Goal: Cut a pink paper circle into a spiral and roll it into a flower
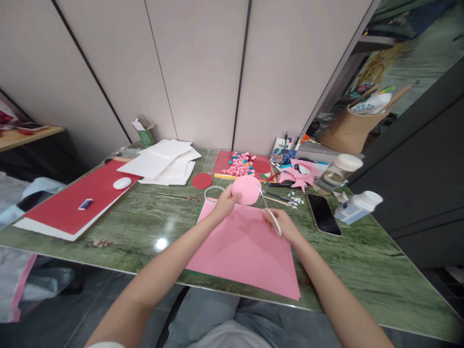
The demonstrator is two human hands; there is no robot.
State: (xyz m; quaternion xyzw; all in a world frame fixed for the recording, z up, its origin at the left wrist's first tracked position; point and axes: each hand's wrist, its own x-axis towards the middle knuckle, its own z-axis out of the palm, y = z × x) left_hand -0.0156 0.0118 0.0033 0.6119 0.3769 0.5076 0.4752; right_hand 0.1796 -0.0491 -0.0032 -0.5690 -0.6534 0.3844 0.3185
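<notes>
Left hand (226, 202) pinches the pink disc (246, 189) at its lower-left edge, thumb on its face — I read that as keeping the right rim free for the blades. Right hand (282, 223) grips the white scissors (277, 224) by the handle; I can't tell how far they're parted. Scissors' long axis runs diagonally, tips up-left and away from the person, at the rim. Disc: round, no long axis, held by the far edge of the pink sheets (242, 246) on the counter (145, 232).
</notes>
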